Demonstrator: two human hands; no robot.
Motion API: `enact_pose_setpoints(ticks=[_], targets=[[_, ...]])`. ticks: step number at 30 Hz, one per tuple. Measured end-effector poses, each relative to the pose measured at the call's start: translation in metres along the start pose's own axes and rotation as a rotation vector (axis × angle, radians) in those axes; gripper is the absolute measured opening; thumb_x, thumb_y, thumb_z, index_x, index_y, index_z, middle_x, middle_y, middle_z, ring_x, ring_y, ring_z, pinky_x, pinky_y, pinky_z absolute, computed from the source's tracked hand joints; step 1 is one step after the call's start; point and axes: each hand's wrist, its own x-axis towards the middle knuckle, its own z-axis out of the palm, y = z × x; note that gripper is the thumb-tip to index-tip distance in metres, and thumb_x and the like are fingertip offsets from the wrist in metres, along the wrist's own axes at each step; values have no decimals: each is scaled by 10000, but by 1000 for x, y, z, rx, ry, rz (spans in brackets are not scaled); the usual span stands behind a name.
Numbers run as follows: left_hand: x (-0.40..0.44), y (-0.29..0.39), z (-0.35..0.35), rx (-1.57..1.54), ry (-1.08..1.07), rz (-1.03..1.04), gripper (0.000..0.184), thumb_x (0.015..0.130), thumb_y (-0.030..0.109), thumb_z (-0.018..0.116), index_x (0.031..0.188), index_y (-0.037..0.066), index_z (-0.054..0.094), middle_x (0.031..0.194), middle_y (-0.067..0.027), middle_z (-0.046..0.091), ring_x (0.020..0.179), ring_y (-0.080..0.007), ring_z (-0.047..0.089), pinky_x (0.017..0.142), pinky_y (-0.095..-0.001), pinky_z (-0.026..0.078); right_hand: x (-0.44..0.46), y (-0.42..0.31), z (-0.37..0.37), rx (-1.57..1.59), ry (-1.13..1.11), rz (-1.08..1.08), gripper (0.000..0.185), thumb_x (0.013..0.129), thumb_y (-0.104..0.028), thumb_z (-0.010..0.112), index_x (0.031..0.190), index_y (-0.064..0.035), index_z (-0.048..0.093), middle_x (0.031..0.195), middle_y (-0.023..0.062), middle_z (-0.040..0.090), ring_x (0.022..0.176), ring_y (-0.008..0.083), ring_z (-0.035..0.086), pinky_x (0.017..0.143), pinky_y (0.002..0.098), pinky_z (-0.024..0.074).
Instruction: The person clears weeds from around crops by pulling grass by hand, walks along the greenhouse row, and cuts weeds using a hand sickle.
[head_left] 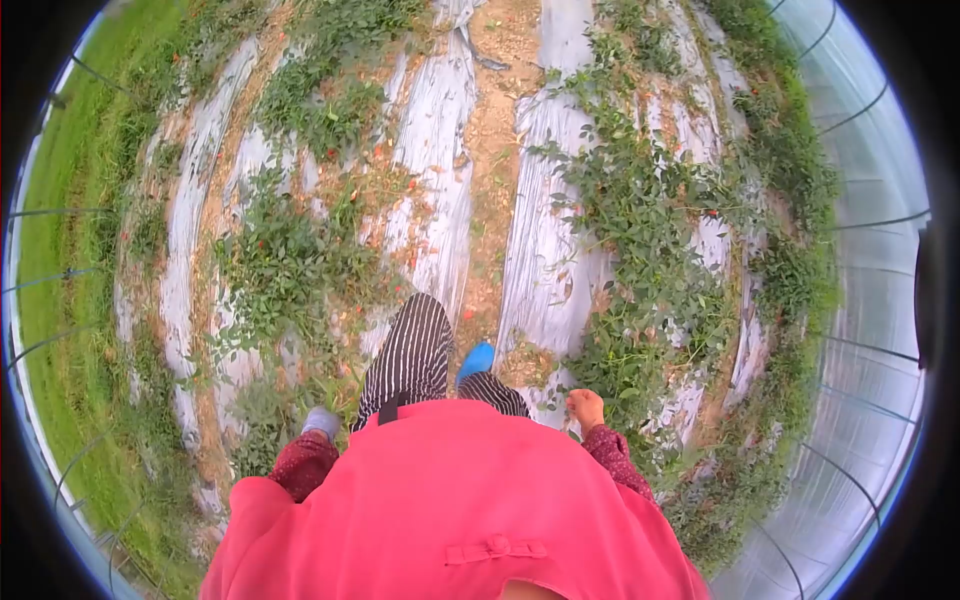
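Observation:
My left hand [322,422], in a pale grey-blue glove, hangs beside my left thigh near low green plants. Its fingers are too small and hidden to make out. On the other side, my bare right hand [585,410] is held out from my body with its fingers curled closed. Whatever may be inside it is hidden. Leafy plants [650,240] with a few red fruits grow just beyond my right hand. Another clump of plants [280,265] with red fruits stands ahead on the left.
A bare soil path [493,140] runs forward between strips of pale plastic mulch [545,210]. My blue shoe [476,360] is on the path, near a red fruit [468,314]. Translucent greenhouse sheeting [875,270] curves along the right; grass [55,230] lines the left.

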Motion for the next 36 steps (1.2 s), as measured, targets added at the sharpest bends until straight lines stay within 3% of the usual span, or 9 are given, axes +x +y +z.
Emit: enact_pose_setpoints(ticks=[3, 4, 8, 13, 20, 24, 30, 34, 36], targets=[[-73, 55, -100, -168, -11, -134, 339, 835, 288, 460, 1028, 61, 622, 1080, -188, 583, 1038, -324, 545, 845, -408, 455, 14, -55, 13, 29, -30, -50, 169, 824, -190, 543, 895, -44, 587, 779, 38, 625, 674, 120, 566, 600, 271, 461], [6, 11, -44, -12, 24, -55, 327, 849, 279, 422, 1019, 95, 632, 1085, -170, 584, 1031, -311, 550, 843, -412, 454, 22, -72, 20, 29, -20, -77, 194, 824, -216, 556, 907, -43, 583, 782, 36, 624, 693, 121, 568, 612, 281, 461], [34, 23, -101, 315, 100, 173, 356, 803, 378, 468, 1000, 143, 649, 954, -114, 647, 893, -288, 619, 729, -392, 497, 55, -151, 51, -4, -106, -158, 217, 829, -228, 560, 933, -40, 586, 813, 47, 636, 738, 132, 587, 635, 288, 473], [138, 15, -161, -92, 8, -42, 309, 825, 285, 503, 997, 72, 647, 1051, -139, 615, 984, -303, 588, 789, -398, 490, 108, -263, 95, -72, -113, -136, 260, 828, -242, 568, 970, -26, 597, 832, 56, 643, 746, 144, 600, 639, 290, 481], [185, 18, -378, 59, -34, 118, 340, 858, 314, 455, 1102, 141, 618, 1180, -73, 568, 1082, -243, 550, 848, -373, 467, 131, -426, 171, -126, -130, -240, 266, 794, -242, 567, 891, -4, 637, 767, 66, 638, 693, 136, 599, 585, 283, 498], [127, 50, -560, 186, 160, 102, 303, 831, 287, 488, 1052, 159, 651, 1115, -46, 610, 1029, -217, 581, 835, -362, 466, 103, -506, 179, -120, -169, -241, 275, 787, -261, 580, 865, -3, 635, 754, 69, 635, 680, 128, 599, 574, 278, 499], [209, 78, -667, 628, 438, 316, 283, 837, 255, 455, 925, 121, 688, 974, -94, 655, 863, -243, 635, 731, -367, 494, 138, -540, 148, -5, -50, -173, 197, 819, -199, 563, 860, -15, 621, 684, 62, 615, 613, 134, 602, 533, 259, 493], [302, 87, -697, 219, 732, 224, 298, 835, 252, 442, 864, 94, 693, 892, -95, 666, 858, -257, 625, 740, -343, 474, 177, -555, 141, 114, 23, -76, 215, 800, -207, 571, 861, -9, 626, 678, 64, 617, 609, 144, 600, 544, 274, 487], [285, 124, -736, 37, 700, 285, 311, 840, 234, 426, 840, 69, 690, 859, -98, 665, 871, -251, 615, 787, -343, 446, 198, -572, 134, -222, -29, -246, 188, 778, -195, 565, 819, -23, 628, 721, 93, 630, 610, 151, 608, 539, 283, 496]])
